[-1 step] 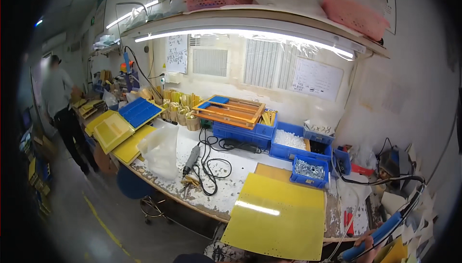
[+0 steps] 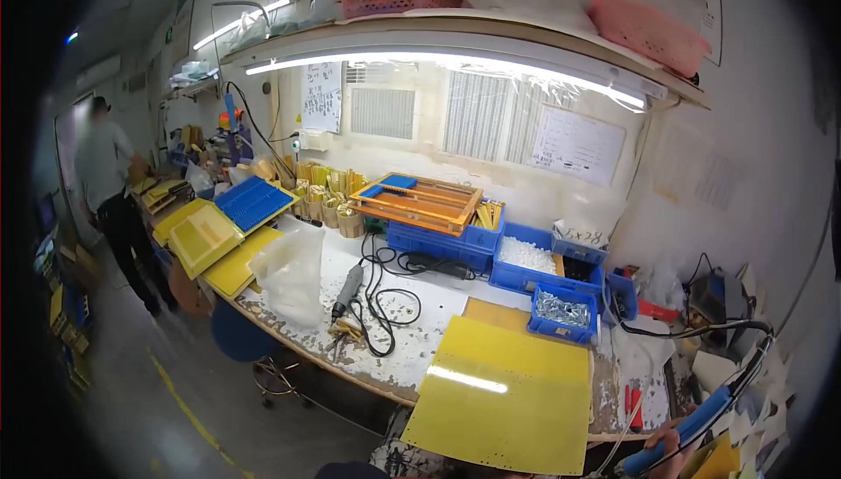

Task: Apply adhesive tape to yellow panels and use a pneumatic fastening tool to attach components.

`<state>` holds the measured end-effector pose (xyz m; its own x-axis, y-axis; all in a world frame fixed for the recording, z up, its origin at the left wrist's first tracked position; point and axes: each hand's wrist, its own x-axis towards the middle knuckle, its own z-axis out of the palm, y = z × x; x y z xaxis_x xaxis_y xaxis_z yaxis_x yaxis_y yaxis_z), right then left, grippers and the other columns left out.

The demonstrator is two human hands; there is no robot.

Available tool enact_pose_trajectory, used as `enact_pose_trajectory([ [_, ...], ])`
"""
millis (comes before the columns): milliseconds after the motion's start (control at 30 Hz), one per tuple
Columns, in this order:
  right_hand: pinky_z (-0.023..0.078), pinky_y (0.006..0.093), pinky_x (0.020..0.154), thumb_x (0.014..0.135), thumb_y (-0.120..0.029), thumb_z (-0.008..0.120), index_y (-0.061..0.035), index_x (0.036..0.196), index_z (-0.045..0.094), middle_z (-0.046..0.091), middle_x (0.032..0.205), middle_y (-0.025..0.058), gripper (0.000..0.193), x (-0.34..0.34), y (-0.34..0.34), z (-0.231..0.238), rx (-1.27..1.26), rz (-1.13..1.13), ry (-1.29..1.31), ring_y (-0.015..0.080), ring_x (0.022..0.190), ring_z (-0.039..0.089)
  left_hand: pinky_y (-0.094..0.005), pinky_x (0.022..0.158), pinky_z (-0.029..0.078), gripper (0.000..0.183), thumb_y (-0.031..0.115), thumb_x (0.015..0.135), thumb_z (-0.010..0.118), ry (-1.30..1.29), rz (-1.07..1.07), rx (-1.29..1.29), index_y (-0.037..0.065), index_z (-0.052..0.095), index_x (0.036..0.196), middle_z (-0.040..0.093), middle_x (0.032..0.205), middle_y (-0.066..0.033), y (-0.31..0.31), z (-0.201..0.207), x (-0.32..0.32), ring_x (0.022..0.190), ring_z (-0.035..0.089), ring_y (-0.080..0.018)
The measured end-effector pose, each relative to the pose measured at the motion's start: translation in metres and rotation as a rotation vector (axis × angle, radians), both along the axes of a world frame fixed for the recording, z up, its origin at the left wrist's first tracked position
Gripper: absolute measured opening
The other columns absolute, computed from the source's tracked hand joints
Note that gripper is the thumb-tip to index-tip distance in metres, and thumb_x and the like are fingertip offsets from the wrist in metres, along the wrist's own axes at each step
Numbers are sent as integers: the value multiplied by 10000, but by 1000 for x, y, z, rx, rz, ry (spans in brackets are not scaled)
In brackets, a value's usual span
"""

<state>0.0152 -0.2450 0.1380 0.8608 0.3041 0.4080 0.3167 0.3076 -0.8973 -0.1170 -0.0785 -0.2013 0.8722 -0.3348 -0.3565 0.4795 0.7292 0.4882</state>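
Observation:
At the lower right edge, my right hand [image 2: 671,438] is partly in view, its fingers closed round a blue cylindrical tool [image 2: 701,418] with a dark cable. The tool slants up to the right, and its lower end leaves the picture. My left hand is out of sight. Nearest in front of me lies a large yellow perforated sheet [image 2: 504,404], overhanging the bench's front edge. Red-handled pliers [image 2: 634,407] rest on the bench between the sheet and my right hand.
Behind the sheet stand blue bins of screws [image 2: 562,311] and white parts [image 2: 527,255]. A grey corded power tool [image 2: 349,293] and a plastic bag [image 2: 292,279] lie left of the sheet. An orange frame [image 2: 420,203] sits on bins. Another person [image 2: 114,172] stands far left.

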Motion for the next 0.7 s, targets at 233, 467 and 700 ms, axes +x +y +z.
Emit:
enact_pose_trajectory([
  [233,428,273,550,778,-88,577,7,955,434,507,672,95,247,-29,30,33,18,6,-128,168,568,501,-281,601,359,131,117,878,471,-32,-48,-107,59,503,991,475,807,-32,16,17,-20,682,399,-123],
  [467,435,287,553,800,-167,600,3,942,443,527,662,121,271,-43,33,38,-32,-19,-139,192,568,505,-264,596,360,135,125,888,474,-248,-3,169,58,512,998,486,818,-32,19,-21,-18,683,409,-116],
  [700,443,268,519,764,-97,616,12,996,407,518,679,97,331,-46,37,30,35,-84,-18,173,555,533,-250,592,360,138,132,897,476,-403,33,398,57,520,1004,497,827,-32,19,-41,-12,684,418,-111],
])
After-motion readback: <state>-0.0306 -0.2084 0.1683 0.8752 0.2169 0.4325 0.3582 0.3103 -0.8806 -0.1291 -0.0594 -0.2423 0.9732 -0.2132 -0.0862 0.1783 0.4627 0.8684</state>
